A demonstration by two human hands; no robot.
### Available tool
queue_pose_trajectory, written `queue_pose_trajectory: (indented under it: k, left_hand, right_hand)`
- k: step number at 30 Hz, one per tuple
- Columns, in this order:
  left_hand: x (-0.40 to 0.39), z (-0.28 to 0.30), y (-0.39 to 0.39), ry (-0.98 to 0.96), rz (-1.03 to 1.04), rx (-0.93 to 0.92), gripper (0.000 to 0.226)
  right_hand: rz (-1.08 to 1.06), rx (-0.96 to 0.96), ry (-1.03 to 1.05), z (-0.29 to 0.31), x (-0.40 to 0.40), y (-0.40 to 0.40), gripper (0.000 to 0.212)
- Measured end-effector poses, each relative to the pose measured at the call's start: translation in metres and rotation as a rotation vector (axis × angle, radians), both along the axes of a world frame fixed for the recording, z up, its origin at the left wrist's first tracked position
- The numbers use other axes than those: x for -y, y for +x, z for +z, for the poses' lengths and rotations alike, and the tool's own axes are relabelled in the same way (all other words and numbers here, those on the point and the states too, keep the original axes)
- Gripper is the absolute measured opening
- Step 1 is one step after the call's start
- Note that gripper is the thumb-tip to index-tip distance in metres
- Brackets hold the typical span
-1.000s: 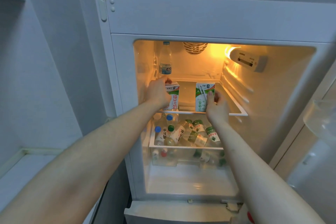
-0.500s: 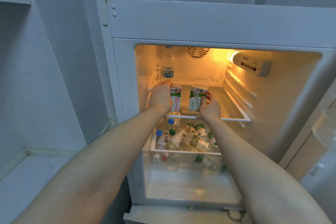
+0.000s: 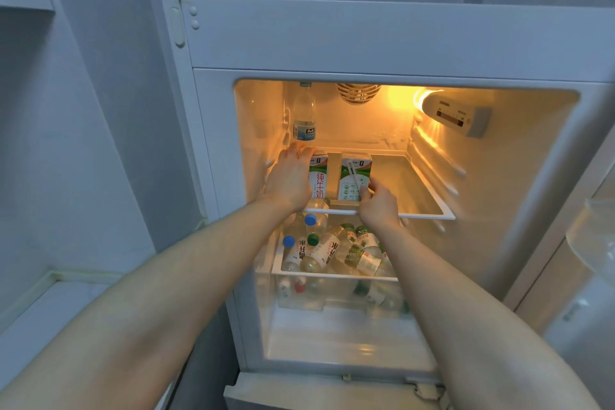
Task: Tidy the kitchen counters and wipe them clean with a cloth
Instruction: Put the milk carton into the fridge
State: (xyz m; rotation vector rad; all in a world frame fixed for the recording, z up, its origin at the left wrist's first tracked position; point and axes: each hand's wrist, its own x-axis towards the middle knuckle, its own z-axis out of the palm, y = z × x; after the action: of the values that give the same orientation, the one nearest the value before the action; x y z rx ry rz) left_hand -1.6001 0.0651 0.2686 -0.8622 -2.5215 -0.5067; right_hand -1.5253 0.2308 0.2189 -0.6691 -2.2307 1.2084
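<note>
Inside the lit white refrigerator (image 3: 332, 40), we count two green-and-white milk cartons standing upright, a gap between them, on the glass shelf (image 3: 399, 183). Our left hand (image 3: 289, 180) wraps the left milk carton (image 3: 318, 176); our right hand (image 3: 377, 203) pinches the lower front corner of the right milk carton (image 3: 352, 176). One clear blue-labelled water bottle (image 3: 304, 116) stands behind the left carton on the same shelf. Below the shelf, a clear drawer (image 3: 332, 275) holds a jumble of bottles we cannot count exactly. Since half a second ago, both cartons stand squarer and closer to the shelf's front left; the right one was tilted.
</note>
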Motion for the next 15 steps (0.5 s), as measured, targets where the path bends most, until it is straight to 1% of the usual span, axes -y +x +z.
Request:
queue_pose_trajectory:
  k: [2,4,10,12,15]
  left_hand:
    - [0.006,-0.008,0.007,-0.059,0.022,-0.106,0.069]
    - [0.011,-0.015,0.010,-0.106,0.041,-0.142,0.067]
    - [0.020,-0.019,0.017,-0.174,-0.001,-0.006,0.061]
    - [0.021,-0.015,0.022,-0.180,-0.001,0.049,0.067]
    - [0.026,-0.011,0.037,-0.205,-0.026,0.115,0.084]
  right_hand:
    - [0.024,0.028,0.052,-0.001,0.003,0.002,0.039]
    - [0.037,0.053,0.087,-0.001,0.005,0.003,0.041]
    - [0.111,0.103,0.054,0.007,0.004,0.010,0.057]
    - [0.075,0.083,0.018,0.009,0.009,0.016,0.063]
    - [-0.003,0.052,-0.015,0.006,0.020,0.029,0.069]
